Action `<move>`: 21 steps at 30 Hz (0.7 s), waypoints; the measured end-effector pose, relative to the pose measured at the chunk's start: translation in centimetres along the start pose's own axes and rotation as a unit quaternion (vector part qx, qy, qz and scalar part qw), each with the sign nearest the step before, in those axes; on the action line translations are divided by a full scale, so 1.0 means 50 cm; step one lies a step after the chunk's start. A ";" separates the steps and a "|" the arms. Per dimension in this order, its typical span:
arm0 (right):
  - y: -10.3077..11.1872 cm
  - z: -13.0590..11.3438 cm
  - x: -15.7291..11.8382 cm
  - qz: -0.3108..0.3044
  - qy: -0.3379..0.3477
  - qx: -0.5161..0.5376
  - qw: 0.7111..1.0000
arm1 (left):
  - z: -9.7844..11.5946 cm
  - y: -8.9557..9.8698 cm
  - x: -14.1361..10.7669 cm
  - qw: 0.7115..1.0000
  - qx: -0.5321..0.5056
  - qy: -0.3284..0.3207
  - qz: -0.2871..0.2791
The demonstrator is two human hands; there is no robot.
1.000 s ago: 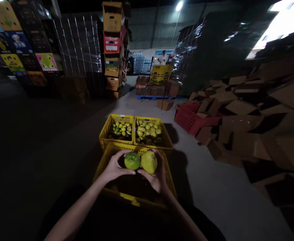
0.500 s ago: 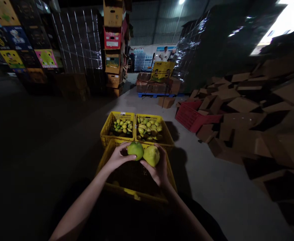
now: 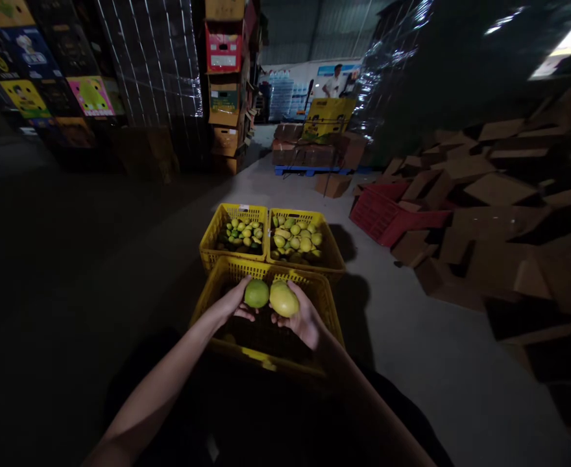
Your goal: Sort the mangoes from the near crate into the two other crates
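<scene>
My left hand point(image 3: 234, 303) holds a round green fruit point(image 3: 256, 294), its fingers curled beneath. Right beside it, a larger yellow fruit point(image 3: 284, 300) rests in my right hand point(image 3: 305, 321), thumb along its upper side. Both hands are over the near yellow crate point(image 3: 335, 327), whose inside is dark. Behind it stand two more yellow crates: the left one point(image 3: 208, 237) bears small green and yellow fruits, the right one point(image 3: 331, 250) bears bigger yellow fruits.
A red crate point(image 3: 380, 214) lies tilted on the floor by a heap of cardboard boxes point(image 3: 499, 240) at the right. Stacked cartons point(image 3: 224, 100) rise behind. Further back, a blue pallet point(image 3: 309, 171) carries boxes.
Both fruits have turned in my hands, and the fingers now reach under them. The hands have shifted slightly left within the crate's outline. The view has tilted down, moving the background up.
</scene>
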State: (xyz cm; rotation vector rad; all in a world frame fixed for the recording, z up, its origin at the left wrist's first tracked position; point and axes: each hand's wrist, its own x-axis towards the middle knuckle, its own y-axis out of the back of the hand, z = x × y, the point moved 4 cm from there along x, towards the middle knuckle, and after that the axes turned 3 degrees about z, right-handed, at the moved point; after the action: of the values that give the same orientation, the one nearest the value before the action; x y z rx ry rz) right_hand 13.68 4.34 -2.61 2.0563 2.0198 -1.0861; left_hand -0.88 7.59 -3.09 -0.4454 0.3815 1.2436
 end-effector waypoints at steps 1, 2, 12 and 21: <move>-0.001 0.001 0.000 -0.006 -0.005 0.000 1.000 | -0.001 0.002 0.000 1.000 0.004 0.004 0.003; -0.002 0.001 -0.001 -0.012 -0.007 0.001 1.000 | -0.003 0.004 0.000 1.000 0.006 0.008 0.005; -0.016 0.000 -0.008 0.019 0.083 0.009 0.996 | 0.017 0.002 -0.018 0.992 -0.056 -0.103 0.036; -0.018 -0.013 -0.012 -0.004 0.149 0.059 0.987 | 0.039 0.005 -0.016 0.967 -0.226 -0.105 -0.050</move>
State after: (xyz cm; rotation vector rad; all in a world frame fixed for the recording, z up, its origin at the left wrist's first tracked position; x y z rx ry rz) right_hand 13.20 4.29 -1.41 2.4001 2.1389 -0.9691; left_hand -1.29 7.99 -1.05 -0.7048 -0.1114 1.2640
